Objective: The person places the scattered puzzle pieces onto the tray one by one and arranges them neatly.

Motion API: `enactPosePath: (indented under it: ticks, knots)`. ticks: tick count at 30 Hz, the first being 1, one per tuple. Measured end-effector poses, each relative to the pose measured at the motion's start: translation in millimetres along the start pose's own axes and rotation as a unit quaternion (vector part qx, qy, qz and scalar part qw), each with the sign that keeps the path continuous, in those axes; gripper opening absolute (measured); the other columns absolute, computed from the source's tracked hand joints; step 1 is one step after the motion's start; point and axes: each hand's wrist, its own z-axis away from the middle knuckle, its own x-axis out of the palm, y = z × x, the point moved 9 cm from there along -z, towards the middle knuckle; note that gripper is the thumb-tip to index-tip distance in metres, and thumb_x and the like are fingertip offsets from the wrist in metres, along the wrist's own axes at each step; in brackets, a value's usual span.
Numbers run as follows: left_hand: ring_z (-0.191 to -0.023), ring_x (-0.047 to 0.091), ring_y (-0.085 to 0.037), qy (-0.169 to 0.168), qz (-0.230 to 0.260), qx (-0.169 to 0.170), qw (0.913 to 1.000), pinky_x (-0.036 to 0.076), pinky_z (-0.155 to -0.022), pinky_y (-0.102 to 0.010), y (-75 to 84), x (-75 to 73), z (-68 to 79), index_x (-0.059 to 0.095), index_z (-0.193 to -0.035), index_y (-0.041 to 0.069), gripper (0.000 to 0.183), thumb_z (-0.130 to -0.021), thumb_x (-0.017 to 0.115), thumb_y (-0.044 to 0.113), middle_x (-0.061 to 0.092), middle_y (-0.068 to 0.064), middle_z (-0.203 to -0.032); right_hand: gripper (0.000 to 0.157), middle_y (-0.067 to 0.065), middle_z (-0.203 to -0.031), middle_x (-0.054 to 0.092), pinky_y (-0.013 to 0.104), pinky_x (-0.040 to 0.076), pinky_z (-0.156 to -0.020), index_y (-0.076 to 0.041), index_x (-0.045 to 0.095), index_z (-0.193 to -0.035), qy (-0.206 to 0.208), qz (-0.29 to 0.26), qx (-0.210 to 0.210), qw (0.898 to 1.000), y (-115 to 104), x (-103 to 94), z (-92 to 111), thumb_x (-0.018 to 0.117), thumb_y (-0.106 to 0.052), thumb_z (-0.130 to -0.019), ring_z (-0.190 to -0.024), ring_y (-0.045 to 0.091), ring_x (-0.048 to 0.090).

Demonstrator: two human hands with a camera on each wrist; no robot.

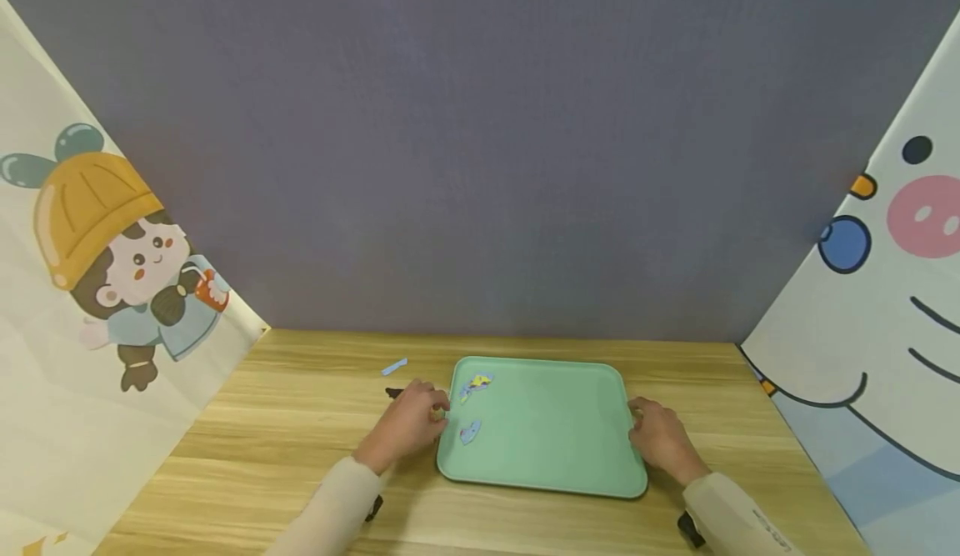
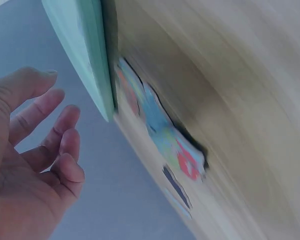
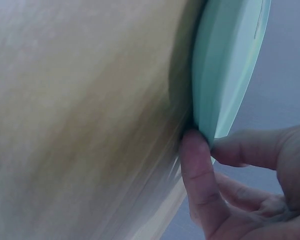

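A shallow mint-green tray [image 1: 555, 427] lies on the wooden table. At its right edge, my right hand [image 1: 662, 438] pinches the rim; in the right wrist view the thumb [image 3: 250, 148] is on one side and a finger [image 3: 197, 170] on the other. My left hand [image 1: 411, 423] is beside the left edge, its fingers loosely bent and apart from the tray in the left wrist view. Near the tray's left side lie a flat yellow-and-blue piece [image 1: 480, 382] and a small blue piece [image 1: 470, 433]. Colourful flat pieces [image 2: 162, 130] lie on the table beneath the left hand.
Behind the left hand are a dark piece [image 1: 393, 392] and a light blue strip [image 1: 393, 367] on the table [image 1: 300, 398]. A grey panel [image 1: 480, 164] stands along the back. Cartoon-printed sheets [image 1: 45, 289] flank both sides.
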Motion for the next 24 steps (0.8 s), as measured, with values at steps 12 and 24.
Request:
enactPosePath:
  ticks: [12, 24]
  knots:
    - [-0.083, 0.049, -0.017, -0.027, 0.007, -0.068, 0.9973, 0.047, -0.069, -0.033, -35.1, -11.9, 24.2, 0.067, -0.1, 0.005, 0.027, -0.076, 0.078, 0.012, 0.059, -0.004, -0.09, 0.045, 0.003, -0.068, 0.052, 0.03, 0.041, -0.048, 0.017, 0.049, -0.12, -0.003, 0.001, -0.006, 1.0, -1, 0.5, 0, 0.052, 0.005, -0.077, -0.053, 0.014, 0.047]
    - [-0.088, 0.055, -0.027, -0.036, 0.003, -0.08, 0.9962, 0.046, -0.083, -0.046, -50.7, -7.0, 39.5, 0.065, -0.1, 0.004, 0.037, -0.068, 0.082, 0.009, 0.061, -0.008, -0.091, 0.045, 0.003, -0.065, 0.051, 0.03, 0.04, -0.047, 0.016, 0.049, -0.121, -0.004, -0.003, -0.009, 1.0, 0, 1.6, 0, 0.051, 0.006, -0.077, -0.049, 0.014, 0.045]
